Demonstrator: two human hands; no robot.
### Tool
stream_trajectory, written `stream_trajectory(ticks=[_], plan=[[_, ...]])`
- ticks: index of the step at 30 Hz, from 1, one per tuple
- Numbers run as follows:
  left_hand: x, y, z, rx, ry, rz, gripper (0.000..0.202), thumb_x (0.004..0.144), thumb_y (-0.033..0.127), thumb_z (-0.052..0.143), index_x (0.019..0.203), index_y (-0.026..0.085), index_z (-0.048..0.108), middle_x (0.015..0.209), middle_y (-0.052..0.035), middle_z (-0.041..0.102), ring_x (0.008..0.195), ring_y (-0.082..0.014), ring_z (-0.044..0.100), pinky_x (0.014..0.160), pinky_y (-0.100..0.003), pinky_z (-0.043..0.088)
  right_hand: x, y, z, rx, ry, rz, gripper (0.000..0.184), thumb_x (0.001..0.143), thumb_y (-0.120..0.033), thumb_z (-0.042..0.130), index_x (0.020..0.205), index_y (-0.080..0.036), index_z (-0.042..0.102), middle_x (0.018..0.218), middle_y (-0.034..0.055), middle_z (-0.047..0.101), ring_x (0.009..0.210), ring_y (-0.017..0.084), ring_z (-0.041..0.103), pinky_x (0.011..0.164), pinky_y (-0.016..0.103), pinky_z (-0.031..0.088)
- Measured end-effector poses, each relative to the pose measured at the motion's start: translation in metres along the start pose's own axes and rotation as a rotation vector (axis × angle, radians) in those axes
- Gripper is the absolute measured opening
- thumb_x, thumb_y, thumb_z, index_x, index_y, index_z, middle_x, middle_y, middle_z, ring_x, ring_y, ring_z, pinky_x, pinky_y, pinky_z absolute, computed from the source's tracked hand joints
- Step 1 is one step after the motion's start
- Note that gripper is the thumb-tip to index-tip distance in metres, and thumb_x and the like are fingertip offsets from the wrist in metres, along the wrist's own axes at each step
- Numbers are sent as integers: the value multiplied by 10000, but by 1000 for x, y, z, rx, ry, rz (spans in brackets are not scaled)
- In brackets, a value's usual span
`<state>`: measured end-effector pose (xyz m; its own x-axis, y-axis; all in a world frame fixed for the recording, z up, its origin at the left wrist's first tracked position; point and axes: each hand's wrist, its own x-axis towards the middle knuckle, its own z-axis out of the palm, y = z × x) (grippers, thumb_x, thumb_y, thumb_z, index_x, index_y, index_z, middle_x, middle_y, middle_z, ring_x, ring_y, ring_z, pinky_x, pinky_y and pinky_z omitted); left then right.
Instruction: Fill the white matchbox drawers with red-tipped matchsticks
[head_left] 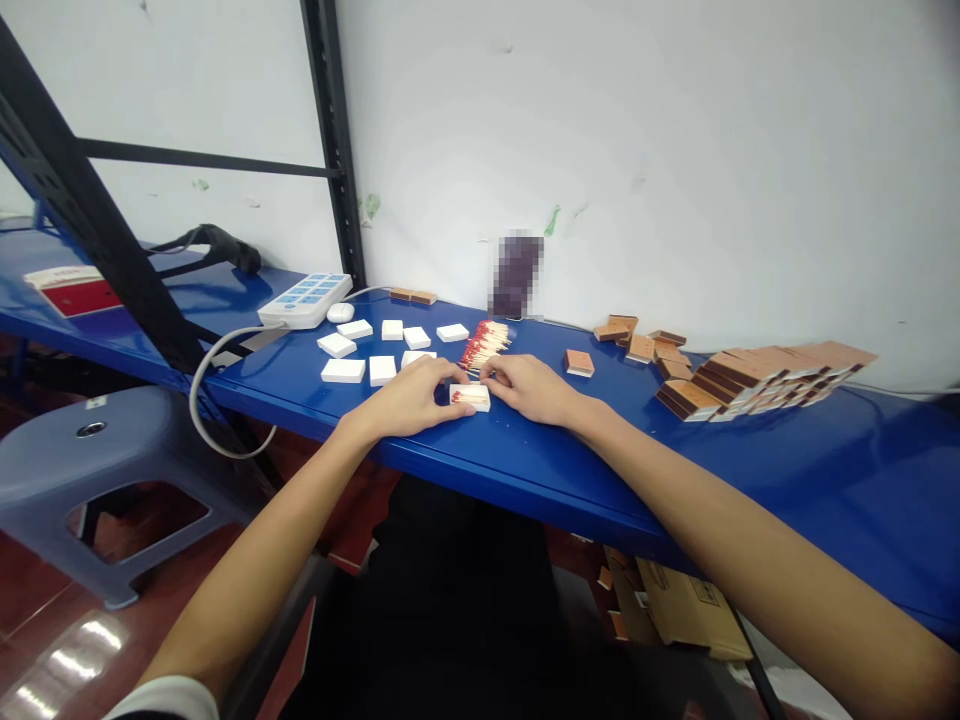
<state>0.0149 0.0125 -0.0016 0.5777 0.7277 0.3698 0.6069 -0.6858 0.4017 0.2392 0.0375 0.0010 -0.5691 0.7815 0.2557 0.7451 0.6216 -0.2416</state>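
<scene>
My left hand (416,398) grips the left end of a small white matchbox tray (471,404), thumb in front and fingers behind. Several red-tipped matches (466,396) lie in the tray, heads toward the left. At the tray's back right corner is my right hand (529,388), its fingers bent and pressed together; what they hold, if anything, is too small to make out. Just behind both hands is a loose pile of matches (486,345), red heads to the left. White matchbox trays (343,371) are spread to the left of my left hand.
Brown matchboxes are stacked (750,380) at the right, with a loose heap (641,345) beside them and a single matchbox (578,362) nearer. A white power strip (307,300) with a cable lies by the black rack post (334,150). A grey stool (97,440) stands at left.
</scene>
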Motion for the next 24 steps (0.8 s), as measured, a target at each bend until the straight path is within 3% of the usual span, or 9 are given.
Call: stream_trajectory(ticks=[6,12,18,24], plan=[[0,-1,0,5,-1,2,335,857,438,683,1096,202,671,1080,-65,682,995,-241,598,873,-373,460,-2,0,-5,-83,-99,42,163,987,-270,417,941,-195,554,937,72,667,772,188,554,653,291,330],[1,-3,1,12,12,8,360,847,465,688,1080,192,651,1004,-61,652,933,-235,598,842,-365,459,-10,-10,-11,-22,46,6,119,960,-275,447,926,-205,537,865,43,648,705,170,522,629,286,312],[-1,-5,1,0,24,59,338,885,453,636,1095,189,614,1048,-64,635,966,-230,590,837,-348,455,-13,-32,-10,35,-11,-93,125,939,-296,500,879,-203,557,787,21,615,679,153,511,632,275,312],[0,-2,-1,-19,21,29,332,862,428,664,1094,196,614,1004,-51,670,878,-218,607,793,-337,449,-9,-17,-8,-15,166,2,148,940,-219,460,1016,-196,586,901,52,669,737,182,552,634,292,329]])
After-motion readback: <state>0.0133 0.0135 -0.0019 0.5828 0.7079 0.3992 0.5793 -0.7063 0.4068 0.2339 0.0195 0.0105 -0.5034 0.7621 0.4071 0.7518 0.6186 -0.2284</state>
